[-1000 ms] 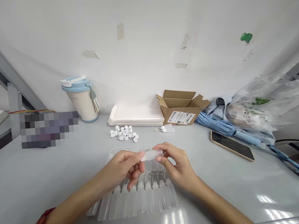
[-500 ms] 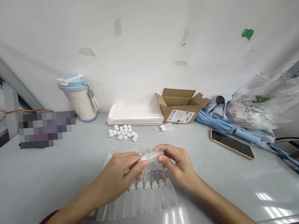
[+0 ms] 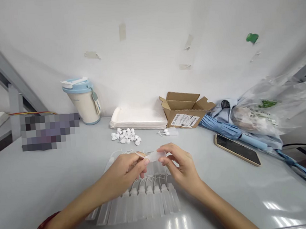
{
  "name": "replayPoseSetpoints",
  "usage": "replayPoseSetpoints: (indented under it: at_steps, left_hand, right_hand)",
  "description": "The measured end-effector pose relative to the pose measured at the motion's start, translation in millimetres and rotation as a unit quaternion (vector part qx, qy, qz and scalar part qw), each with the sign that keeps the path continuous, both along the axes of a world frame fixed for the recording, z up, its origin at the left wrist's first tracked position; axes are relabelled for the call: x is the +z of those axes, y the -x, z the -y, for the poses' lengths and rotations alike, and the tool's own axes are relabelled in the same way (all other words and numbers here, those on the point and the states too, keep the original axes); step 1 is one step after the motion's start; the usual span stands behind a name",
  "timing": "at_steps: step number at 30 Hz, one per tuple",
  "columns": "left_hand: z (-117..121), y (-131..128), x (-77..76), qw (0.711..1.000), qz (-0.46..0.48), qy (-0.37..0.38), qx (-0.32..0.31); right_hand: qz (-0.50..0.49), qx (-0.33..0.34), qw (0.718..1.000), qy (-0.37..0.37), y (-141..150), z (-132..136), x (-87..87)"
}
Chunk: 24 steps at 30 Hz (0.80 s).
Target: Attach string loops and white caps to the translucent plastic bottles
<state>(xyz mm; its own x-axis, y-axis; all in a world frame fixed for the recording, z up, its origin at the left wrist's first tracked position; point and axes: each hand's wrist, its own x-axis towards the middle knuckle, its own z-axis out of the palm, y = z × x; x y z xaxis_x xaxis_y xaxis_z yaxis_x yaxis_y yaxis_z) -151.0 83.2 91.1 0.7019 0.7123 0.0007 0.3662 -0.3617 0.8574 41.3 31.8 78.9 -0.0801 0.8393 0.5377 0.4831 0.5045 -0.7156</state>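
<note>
Both hands meet above the middle of the grey table [image 3: 42, 183]. My right hand [image 3: 179, 167] pinches a small translucent plastic bottle [image 3: 153, 156] held sideways. My left hand [image 3: 124, 173] pinches the bottle's left end, at its tip. Under the hands lies a row of several similar clear bottles [image 3: 146, 205] with looped cap tethers, side by side. Farther back sits a pile of small white caps [image 3: 125, 135], and two finished-looking bottles [image 3: 169, 131] lie near the cardboard box.
An open cardboard box [image 3: 185, 109], a stack of white trays [image 3: 138, 118] and a blue-lidded cup [image 3: 83, 100] stand along the wall. A phone [image 3: 236, 149], a folded blue umbrella [image 3: 231, 131] and a plastic bag [image 3: 266, 109] lie at the right.
My hands stayed together on the bottle and rose slightly away from me. My left fingers closed tighter on the bottle's tip. The view shifted a little.
</note>
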Motion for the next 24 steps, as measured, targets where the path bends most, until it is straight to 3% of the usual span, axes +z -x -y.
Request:
replayPoseSetpoints:
  at_steps: [8, 17, 24]
  left_hand:
    - [-1.9, 0.0, -3.1, 0.992, 0.008, -0.119, 0.049]
    - [-14.9, 7.8, -2.2, 0.967, 0.026, -0.251, 0.036]
    - [-60.6, 36.3, -0.1, 0.94, -0.083, -0.266, 0.198]
  right_hand:
    - [0.103, 0.011, 0.994, -0.032, -2.9, -4.2, -8.1]
    - [0.097, -0.021, 0.995, -0.024, 0.7, -2.4, -6.3]
    - [0.098, -0.141, 0.985, -0.027, -36.4, -28.4, -15.4]
